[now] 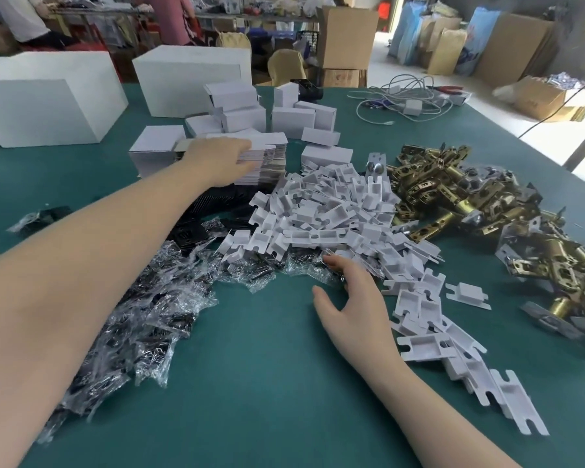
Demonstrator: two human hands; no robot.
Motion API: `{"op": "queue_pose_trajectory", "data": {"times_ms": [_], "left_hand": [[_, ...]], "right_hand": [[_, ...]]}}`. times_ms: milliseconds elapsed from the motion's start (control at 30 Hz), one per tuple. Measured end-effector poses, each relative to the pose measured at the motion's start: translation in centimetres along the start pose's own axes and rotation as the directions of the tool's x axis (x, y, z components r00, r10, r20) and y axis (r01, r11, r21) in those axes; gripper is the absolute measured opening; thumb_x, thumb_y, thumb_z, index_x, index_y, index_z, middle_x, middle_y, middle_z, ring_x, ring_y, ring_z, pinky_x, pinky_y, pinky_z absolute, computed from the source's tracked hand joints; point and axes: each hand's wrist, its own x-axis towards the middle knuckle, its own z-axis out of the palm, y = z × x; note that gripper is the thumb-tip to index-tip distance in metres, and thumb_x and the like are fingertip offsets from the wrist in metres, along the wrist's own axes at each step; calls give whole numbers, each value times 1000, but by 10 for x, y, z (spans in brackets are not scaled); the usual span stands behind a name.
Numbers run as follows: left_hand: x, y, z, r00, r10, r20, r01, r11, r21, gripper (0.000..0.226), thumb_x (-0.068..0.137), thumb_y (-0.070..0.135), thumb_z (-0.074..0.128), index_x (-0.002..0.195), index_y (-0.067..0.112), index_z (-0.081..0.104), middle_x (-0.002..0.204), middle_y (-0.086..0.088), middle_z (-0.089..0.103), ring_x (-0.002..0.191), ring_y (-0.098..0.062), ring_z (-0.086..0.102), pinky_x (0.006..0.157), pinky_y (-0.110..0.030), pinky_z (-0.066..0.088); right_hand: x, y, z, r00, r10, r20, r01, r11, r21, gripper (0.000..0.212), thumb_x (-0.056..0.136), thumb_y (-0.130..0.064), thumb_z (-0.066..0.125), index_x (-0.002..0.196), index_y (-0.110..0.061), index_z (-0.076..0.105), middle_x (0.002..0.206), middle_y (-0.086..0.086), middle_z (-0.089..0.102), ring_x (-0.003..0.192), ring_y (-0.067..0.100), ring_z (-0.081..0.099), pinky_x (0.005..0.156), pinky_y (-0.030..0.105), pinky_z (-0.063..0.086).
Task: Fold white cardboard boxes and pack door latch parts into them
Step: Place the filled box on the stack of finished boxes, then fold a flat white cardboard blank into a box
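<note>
Two hands work over our green table (267, 383), well apart from each other. Left of our left arm stand two large white cartons (48, 96), and a lone plastic-wrapped piece (43, 216) lies beside the forearm. Under and beside that forearm spreads a heap of black parts in clear plastic bags (142, 315), running toward our right hand.

Our left hand (220, 157) reaches far forward onto a stack of flat white box blanks (267, 160); its fingers lie over the top sheets and the thumb sits at the stack's near side, so it seems to grip the top blank, though we cannot tell how firmly. Just beyond that hand sit small folded white boxes (250, 109), some stacked, with another large white carton (190, 79) behind them.

Between our two hands lies a big pile of white plastic inserts (325, 211), spilling down past the right side of our right wrist. Our right hand (355, 295) rests near the table with fingers spread and relaxed, fingertips touching the edge of the bagged parts at the foot of the insert pile; it holds nothing.

Right of that hand is a heap of brass-coloured door latches (470, 201). Far beyond it, a tangle of white cables (406, 99) lies on the table.
</note>
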Motion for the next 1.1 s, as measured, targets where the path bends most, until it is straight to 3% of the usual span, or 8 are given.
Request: {"op": "queue_pose_trajectory", "data": {"times_ms": [267,367,467,633,800,900,1000,1100], "left_hand": [[-7,-16,-21,955,-21,-296,29,999,22,27,100,11,42,106,11,68,94,-19,66,80,-36,57,62,-40,46],[-18,-4,-46,718,-320,-618,137,936,-325,30,102,22,37,106,8,63,87,-9,63,72,-25,45,61,-33,33],[-31,24,-83,550,-532,-644,-124,711,-693,22,103,29,40,98,14,56,76,14,51,63,-1,44,60,-19,33],[-76,85,-90,799,-536,-272,-200,189,-961,19,103,29,46,90,21,58,82,7,57,78,-10,50,75,-31,44],[-134,136,-23,856,-513,-67,-68,18,-998,23,102,27,50,81,25,58,72,15,61,62,2,53,58,-21,43],[-160,155,10,864,-503,33,56,30,-998,22,102,28,48,91,16,63,90,-1,68,82,-12,63,77,-33,51],[-171,157,21,857,-476,200,157,-130,-979,31,103,31,46,102,5,62,107,-17,69,103,-36,64,93,-56,50],[-174,151,23,878,-408,250,153,-256,-955,28,105,28,44,104,7,62,113,-16,69,109,-37,64,95,-56,50]], "right_hand": [[2,2,1,1000,-17,-4,16,1000,-12,45,92,-29,62,134,-33,49,124,-22,49,117,-5,44,94,12,31],[2,3,1,1000,-19,1,19,1000,5,44,92,-29,62,134,-32,49,124,-20,50,115,-5,44,95,14,32],[2,4,1,1000,-19,0,19,1000,24,44,92,-28,62,134,-31,50,125,-18,51,116,-4,44,96,15,32],[2,2,-2,998,-17,-68,30,981,191,33,92,-26,64,124,-33,54,120,-14,58,114,1,53,95,20,43],[1,4,-5,987,63,-151,0,923,384,15,97,-28,59,111,-32,62,100,-21,67,92,-9,61,78,20,46],[2,0,-9,972,187,-143,-83,840,537,25,101,-31,44,113,-26,66,103,-17,70,99,-3,63,87,31,49],[2,-3,-13,972,219,-80,-109,729,676,38,98,-46,38,112,-29,69,107,0,74,104,21,67,92,41,51],[0,-1,-13,983,164,-79,-78,774,628,35,90,-47,50,111,-26,69,105,-2,74,101,17,69,87,35,56]]}}
